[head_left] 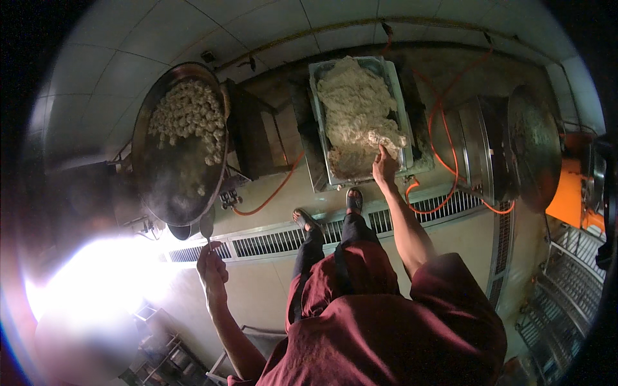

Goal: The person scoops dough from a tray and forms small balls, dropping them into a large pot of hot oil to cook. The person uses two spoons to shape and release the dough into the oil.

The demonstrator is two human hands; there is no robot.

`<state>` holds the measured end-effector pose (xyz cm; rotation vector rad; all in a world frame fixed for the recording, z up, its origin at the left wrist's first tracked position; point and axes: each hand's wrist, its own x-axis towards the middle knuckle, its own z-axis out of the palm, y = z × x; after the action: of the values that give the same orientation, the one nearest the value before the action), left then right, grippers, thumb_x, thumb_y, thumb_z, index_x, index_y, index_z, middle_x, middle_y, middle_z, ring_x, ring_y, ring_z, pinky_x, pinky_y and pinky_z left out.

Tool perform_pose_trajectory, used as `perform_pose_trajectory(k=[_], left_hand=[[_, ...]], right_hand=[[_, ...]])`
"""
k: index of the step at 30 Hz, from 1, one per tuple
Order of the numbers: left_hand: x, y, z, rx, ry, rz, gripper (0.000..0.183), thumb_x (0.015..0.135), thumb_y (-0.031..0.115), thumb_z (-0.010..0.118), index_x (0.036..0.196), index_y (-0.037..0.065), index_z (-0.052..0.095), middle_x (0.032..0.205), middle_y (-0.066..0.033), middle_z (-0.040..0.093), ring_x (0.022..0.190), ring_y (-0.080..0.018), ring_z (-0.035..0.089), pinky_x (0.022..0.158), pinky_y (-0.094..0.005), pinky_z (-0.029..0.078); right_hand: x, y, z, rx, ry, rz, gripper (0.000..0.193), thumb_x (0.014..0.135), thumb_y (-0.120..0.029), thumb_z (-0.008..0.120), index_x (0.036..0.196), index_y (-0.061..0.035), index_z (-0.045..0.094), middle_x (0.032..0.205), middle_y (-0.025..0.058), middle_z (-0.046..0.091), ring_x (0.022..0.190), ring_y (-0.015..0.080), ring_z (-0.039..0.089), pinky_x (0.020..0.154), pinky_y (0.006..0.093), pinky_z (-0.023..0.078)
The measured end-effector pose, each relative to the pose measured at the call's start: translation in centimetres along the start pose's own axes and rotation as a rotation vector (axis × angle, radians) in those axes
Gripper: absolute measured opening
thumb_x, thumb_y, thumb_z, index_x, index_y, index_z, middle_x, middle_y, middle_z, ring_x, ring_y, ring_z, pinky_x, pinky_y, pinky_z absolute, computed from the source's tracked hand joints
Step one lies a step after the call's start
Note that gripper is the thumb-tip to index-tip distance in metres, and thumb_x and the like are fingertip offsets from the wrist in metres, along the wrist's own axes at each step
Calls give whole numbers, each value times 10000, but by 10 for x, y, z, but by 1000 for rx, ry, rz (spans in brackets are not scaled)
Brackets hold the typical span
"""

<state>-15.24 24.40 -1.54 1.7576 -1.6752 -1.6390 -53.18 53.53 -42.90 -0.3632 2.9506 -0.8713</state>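
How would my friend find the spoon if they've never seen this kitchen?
Start at the big round wok on the left, with pale lumps in it. Near its lower right edge is the person's left hand, and the spoon points up from it. Look for a small rounded bowl on a thin handle, far smaller than the wok.

Whether the right hand point(384, 168) grips the pale mixture point(353, 93) is too small to tell. Glare point(96, 276) blots the lower left; the bottom edge crops the maroon garment point(399, 334).
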Motion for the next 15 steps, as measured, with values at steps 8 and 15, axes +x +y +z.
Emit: perform_pose_trajectory(k=[8, 15], left_hand=[[8, 2, 8, 306, 4, 201, 281, 1062, 215, 466, 1188, 57, 660, 632, 94, 317, 490, -5, 238, 413, -209, 172], [11, 22, 20, -119, -238, 54, 308, 1034, 214, 484, 1213, 46, 671, 613, 95, 343, 461, -10, 288, 401, -208, 218]], right_hand=[[6, -4, 2, 45, 58, -68, 403, 1031, -175, 547, 1427, -171, 623, 953, 179, 746, 768, 347, 718, 690, 466, 563], [-42, -124, -127, 639, -246, -82, 379, 1113, -173, 468, 1469, -178, 597, 725, -39, 446, 533, 58, 411, 479, 250, 380]])
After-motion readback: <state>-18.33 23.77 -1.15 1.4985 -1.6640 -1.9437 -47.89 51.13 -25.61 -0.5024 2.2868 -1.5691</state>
